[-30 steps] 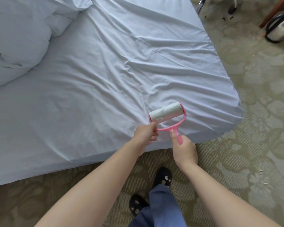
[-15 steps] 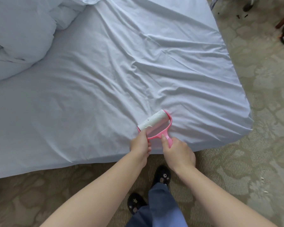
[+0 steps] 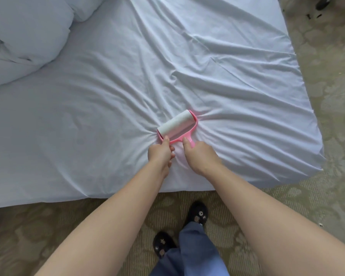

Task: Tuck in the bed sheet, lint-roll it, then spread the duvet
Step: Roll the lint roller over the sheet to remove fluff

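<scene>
We are in the lint-rolling part of the job. Our right hand (image 3: 202, 154) is wrapped round the pink handle of the lint roller (image 3: 177, 126), its grip tight on the stem with the thumb laid forward along it, which we judge gives downward pressure as well as steering. Our left hand (image 3: 160, 153) pinches the left end of the pink frame, seemingly to keep the white sticky drum flat and square on the cloth rather than riding up on one side.

The roller sits on the bed sheet (image 3: 112, 100), a little in from the near edge of the bed and right of the middle. Creases fan out from it to left and right, so the drum looks pressed well into the sheet and is dragging the fabric with it. The risk, we think, is bunching the sheet instead of cleaning it.

The sheet hangs over the near edge and looks drawn round the near right corner. The duvet (image 3: 22, 36) lies heaped at the far left, off the area being rolled, not yet spread. Patterned carpet (image 3: 327, 96) lies beyond the bed.
</scene>
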`<state>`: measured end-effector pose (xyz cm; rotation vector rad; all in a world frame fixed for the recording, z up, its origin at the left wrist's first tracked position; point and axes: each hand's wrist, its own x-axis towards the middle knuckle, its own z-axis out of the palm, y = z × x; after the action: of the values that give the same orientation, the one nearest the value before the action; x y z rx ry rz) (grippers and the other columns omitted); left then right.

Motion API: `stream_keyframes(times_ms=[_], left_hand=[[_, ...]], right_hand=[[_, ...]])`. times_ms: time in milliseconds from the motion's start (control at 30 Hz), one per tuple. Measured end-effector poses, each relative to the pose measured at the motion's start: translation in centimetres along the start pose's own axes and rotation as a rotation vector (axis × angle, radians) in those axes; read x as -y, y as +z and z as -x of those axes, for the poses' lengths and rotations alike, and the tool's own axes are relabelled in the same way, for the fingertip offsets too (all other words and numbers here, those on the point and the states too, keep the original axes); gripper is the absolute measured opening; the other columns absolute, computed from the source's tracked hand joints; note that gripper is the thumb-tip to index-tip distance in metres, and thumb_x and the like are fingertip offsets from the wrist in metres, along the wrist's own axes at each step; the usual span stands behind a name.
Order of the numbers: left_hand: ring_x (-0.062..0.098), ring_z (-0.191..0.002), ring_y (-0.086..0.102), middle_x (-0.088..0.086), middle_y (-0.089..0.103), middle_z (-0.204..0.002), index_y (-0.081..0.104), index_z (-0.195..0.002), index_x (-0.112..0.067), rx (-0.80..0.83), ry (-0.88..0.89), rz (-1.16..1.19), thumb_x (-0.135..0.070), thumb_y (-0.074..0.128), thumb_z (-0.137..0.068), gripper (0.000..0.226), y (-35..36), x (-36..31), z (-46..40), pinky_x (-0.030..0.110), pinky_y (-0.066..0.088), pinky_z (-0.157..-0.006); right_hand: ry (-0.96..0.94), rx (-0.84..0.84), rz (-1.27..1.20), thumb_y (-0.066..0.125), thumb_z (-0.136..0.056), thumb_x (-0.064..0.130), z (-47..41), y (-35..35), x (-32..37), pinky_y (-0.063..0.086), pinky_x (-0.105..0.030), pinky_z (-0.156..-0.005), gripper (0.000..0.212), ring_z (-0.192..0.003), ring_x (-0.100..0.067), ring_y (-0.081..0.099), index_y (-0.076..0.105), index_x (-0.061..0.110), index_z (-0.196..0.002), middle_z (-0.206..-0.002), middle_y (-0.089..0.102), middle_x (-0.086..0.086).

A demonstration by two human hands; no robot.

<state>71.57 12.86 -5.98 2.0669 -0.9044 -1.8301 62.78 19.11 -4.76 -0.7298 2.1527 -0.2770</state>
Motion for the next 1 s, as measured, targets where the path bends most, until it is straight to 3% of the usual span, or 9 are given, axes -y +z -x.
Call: stream_keyframes(times_ms=[200,300,433,633,767,900,1000], left_hand=[[0.008,-0.048,0.046,-0.002,0.051,-0.064,0.058,-0.092,-0.013,-0.039,-0.035,0.028,-0.031,0.046,-0.1,0.023,0.5,0.1,0.7,0.019,0.033,-0.042],[0.008,-0.048,0.046,-0.001,0.052,-0.063,0.055,-0.076,-0.012,-0.01,-0.087,-0.031,-0.031,0.048,-0.1,0.031,0.4,2.1,2.5,0.019,0.033,-0.042],[0.008,-0.049,0.046,-0.002,0.052,-0.064,0.054,-0.075,-0.014,0.033,-0.131,-0.053,-0.029,0.048,-0.1,0.03,0.3,4.1,3.9,0.02,0.032,-0.043],[0.009,-0.047,0.045,0.0,0.052,-0.057,0.055,-0.063,-0.012,-0.026,0.002,-0.054,-0.03,0.053,-0.098,0.04,-0.1,3.2,1.9,0.022,0.032,-0.046],[0.005,-0.036,0.045,0.0,0.052,-0.053,0.052,-0.061,-0.012,-0.073,0.071,-0.019,-0.034,0.052,-0.098,0.043,0.0,1.6,-0.5,0.021,0.032,-0.043],[0.002,-0.03,0.046,0.002,0.051,-0.055,0.049,-0.062,-0.011,-0.119,0.115,0.047,-0.032,0.051,-0.099,0.042,0.3,-0.7,-2.4,0.013,0.028,-0.032],[0.004,-0.034,0.047,0.001,0.051,-0.059,0.05,-0.065,-0.011,-0.103,0.096,0.064,-0.031,0.052,-0.099,0.039,-0.1,-2.4,-2.7,0.01,0.024,-0.029]], right_hand=[[0.023,-0.024,0.007,0.022,-0.097,0.059,0.8,0.6,-0.4,0.039,-0.035,-0.075,0.066,-0.102,-0.032,0.057,0.058,0.008,-0.118,-0.116,0.061,-0.016],[0.055,-0.01,0.004,0.021,-0.097,0.06,3.3,1.1,-2.6,0.039,-0.035,-0.072,0.066,-0.093,-0.03,0.056,0.061,0.01,-0.113,-0.107,0.062,-0.013],[0.109,-0.016,-0.005,0.018,-0.094,0.064,5.7,2.2,-4.7,0.041,-0.035,-0.072,0.069,-0.094,-0.03,0.059,0.06,0.011,-0.109,-0.107,0.063,-0.012],[0.062,-0.042,-0.015,0.021,-0.097,0.058,3.9,2.1,-2.9,0.039,-0.034,-0.072,0.061,-0.087,-0.028,0.055,0.06,0.012,-0.102,-0.105,0.063,-0.012],[0.009,-0.055,-0.011,0.021,-0.098,0.058,1.0,1.9,-0.8,0.039,-0.035,-0.072,0.063,-0.089,-0.029,0.055,0.06,0.01,-0.109,-0.109,0.063,-0.014],[-0.017,-0.041,-0.016,0.022,-0.097,0.058,-1.9,1.6,1.5,0.041,-0.037,-0.08,0.065,-0.108,-0.033,0.057,0.059,0.009,-0.118,-0.119,0.061,-0.015],[-0.026,-0.034,-0.02,0.022,-0.098,0.057,-3.1,1.1,2.6,0.04,-0.036,-0.08,0.065,-0.112,-0.033,0.055,0.057,0.007,-0.121,-0.123,0.059,-0.016]])
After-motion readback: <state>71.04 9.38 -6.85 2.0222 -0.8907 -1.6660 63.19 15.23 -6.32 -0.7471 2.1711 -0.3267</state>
